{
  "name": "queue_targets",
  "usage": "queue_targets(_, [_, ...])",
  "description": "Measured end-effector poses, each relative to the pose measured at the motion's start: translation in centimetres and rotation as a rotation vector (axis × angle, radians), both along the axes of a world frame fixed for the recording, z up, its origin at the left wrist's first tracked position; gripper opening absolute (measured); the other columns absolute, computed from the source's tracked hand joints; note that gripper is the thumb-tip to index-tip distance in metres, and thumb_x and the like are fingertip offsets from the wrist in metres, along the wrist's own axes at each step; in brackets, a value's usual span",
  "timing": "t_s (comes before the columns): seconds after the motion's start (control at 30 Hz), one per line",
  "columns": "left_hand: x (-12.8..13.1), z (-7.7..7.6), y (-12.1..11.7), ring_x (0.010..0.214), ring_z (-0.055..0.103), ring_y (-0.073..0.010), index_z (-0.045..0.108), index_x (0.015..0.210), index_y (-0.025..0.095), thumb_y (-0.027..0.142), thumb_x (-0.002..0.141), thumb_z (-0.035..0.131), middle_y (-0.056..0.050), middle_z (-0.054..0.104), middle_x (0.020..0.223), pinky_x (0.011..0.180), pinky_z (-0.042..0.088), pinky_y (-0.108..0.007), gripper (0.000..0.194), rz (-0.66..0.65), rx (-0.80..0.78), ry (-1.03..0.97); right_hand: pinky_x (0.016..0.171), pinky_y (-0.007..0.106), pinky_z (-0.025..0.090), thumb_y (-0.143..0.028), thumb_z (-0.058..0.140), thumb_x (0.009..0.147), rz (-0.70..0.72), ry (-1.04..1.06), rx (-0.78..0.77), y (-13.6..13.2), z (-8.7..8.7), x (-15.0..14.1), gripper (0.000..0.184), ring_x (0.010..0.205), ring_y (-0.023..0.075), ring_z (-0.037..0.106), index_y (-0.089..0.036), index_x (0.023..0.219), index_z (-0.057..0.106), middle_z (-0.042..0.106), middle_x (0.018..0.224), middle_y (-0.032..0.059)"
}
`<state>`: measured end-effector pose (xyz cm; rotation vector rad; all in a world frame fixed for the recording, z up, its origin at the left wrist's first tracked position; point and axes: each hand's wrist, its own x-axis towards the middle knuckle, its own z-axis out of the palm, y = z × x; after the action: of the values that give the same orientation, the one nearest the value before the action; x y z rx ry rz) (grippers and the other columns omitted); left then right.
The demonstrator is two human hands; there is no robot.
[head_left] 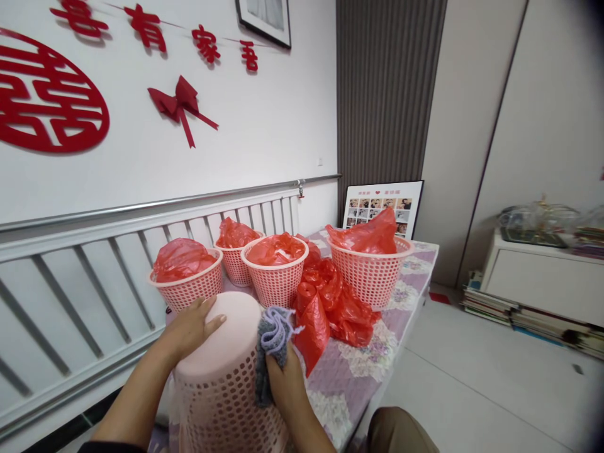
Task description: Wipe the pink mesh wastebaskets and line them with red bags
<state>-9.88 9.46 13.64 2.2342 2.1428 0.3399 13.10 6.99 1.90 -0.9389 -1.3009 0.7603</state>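
Note:
A pink plastic basket [221, 402] with round holes in its side stands upside down in front of me, its solid base facing up. My left hand [201, 327] lies on that base near its left edge, fingers stretched out. Against the basket's right side, my right hand [285, 377] grips a grey and lavender cloth [274, 343], bunched up, with part of it hanging down along the holes. Just beyond the cloth lies a roll of red plastic bags [312, 327] on the patterned tablecloth [330, 402]. The basket's lower rim is out of view.
Behind stand several pink baskets lined with red bags, among them a left one [189, 289], a middle one [276, 280] and a larger right one [370, 270]. Loose red bags [352, 314] lie between them. A white radiator [94, 296] runs along the left wall.

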Motion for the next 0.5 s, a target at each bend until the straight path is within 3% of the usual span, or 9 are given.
queue_targets(0.1, [0.1, 0.1, 0.0, 0.146, 0.042, -0.0377, 0.037, 0.154, 0.007, 0.071, 0.089, 0.031, -0.026, 0.043, 0.158, 0.121, 0.033, -0.052, 0.092, -0.004, -0.020, 0.007, 0.121, 0.046, 0.038, -0.021, 0.058, 0.080, 0.052, -0.008, 0.089, -1.0, 3.4, -0.7, 0.056, 0.137, 0.0257, 0.054, -0.024, 0.136, 0.063, 0.064, 0.141, 0.0092])
queue_targets(0.17, [0.2, 0.2, -0.1, 0.147, 0.041, -0.0374, 0.038, 0.154, 0.006, 0.071, 0.089, 0.032, -0.025, 0.043, 0.157, 0.122, 0.031, -0.051, 0.092, -0.003, -0.025, 0.010, 0.121, 0.046, 0.038, -0.022, 0.059, 0.080, 0.048, -0.006, 0.101, -1.0, 3.3, -0.9, 0.057, 0.138, 0.0264, 0.053, -0.023, 0.137, 0.062, 0.063, 0.142, 0.0102])
queue_targets(0.23, [0.2, 0.2, -0.1, 0.148, 0.040, -0.0376, 0.039, 0.153, 0.007, 0.072, 0.088, 0.032, -0.025, 0.042, 0.159, 0.122, 0.031, -0.052, 0.092, 0.004, -0.023, 0.009, 0.120, 0.047, 0.039, -0.024, 0.057, 0.080, 0.017, 0.004, 0.048, -0.3, 1.1, -0.9, 0.053, 0.136, 0.0272, 0.056, -0.022, 0.133, 0.065, 0.067, 0.136, 0.0112])
queue_targets(0.4, [0.3, 0.1, -0.2, 0.147, 0.043, -0.0356, 0.042, 0.152, 0.012, 0.074, 0.087, 0.033, -0.021, 0.044, 0.159, 0.120, 0.035, -0.051, 0.091, 0.024, -0.001, 0.002, 0.113, 0.052, 0.046, -0.038, 0.058, 0.076, -0.118, 0.012, -0.173, 1.6, -7.7, 0.8, 0.044, 0.122, 0.0325, 0.065, -0.021, 0.113, 0.074, 0.075, 0.117, 0.0138])
queue_targets(0.5, [0.3, 0.0, -0.2, 0.148, 0.040, -0.0349, 0.041, 0.153, 0.012, 0.073, 0.088, 0.033, -0.020, 0.043, 0.160, 0.122, 0.032, -0.050, 0.090, 0.027, -0.006, -0.001, 0.109, 0.058, 0.046, -0.043, 0.057, 0.071, -0.113, -0.012, -0.292, 2.2, -10.4, 1.8, 0.044, 0.115, 0.0390, 0.068, -0.018, 0.101, 0.077, 0.077, 0.106, 0.0177])
